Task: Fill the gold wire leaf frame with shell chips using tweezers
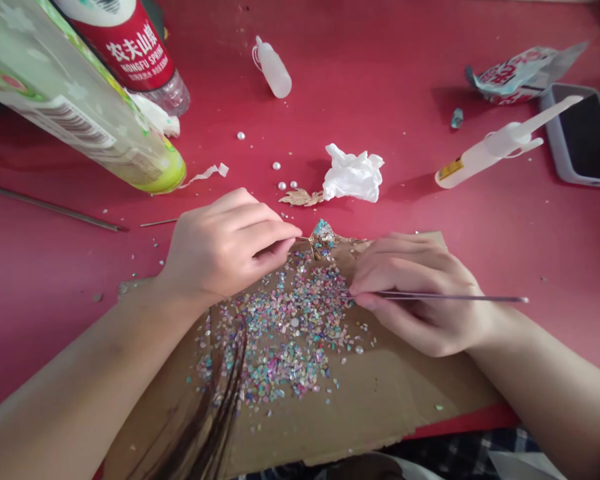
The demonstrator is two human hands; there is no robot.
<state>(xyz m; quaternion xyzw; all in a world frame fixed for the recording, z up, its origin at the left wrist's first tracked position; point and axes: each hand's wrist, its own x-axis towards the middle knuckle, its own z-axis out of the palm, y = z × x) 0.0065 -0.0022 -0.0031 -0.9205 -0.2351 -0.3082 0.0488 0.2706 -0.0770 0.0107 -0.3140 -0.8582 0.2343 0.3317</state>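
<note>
With finger and thumb pinched together, my left hand (233, 243) holds the edge of a small gold wire ornament (323, 237) partly covered with blue-green and pale chips. My right hand (420, 290) is closed around thin metal tweezers (455, 297), whose tips reach into the pile of colourful stone chips (290, 327). Whether the tips grip a chip is too small to tell. The pile lies spread on a sheet of brown cardboard (365, 420) below both hands. A gold leaf-shaped piece (301, 197) lies just beyond the ornament, beside crumpled white tissue (353, 175).
Several pearl beads (277, 166) dot the red table (380, 60). A small white bottle (275, 69) lies at the back; a glue bottle (480, 157) stands right, near a phone (585, 137) and packet (520, 73). A water bottle (135, 50) and green cylinder (95, 107) stand left. Hair (220, 400) hangs over the cardboard.
</note>
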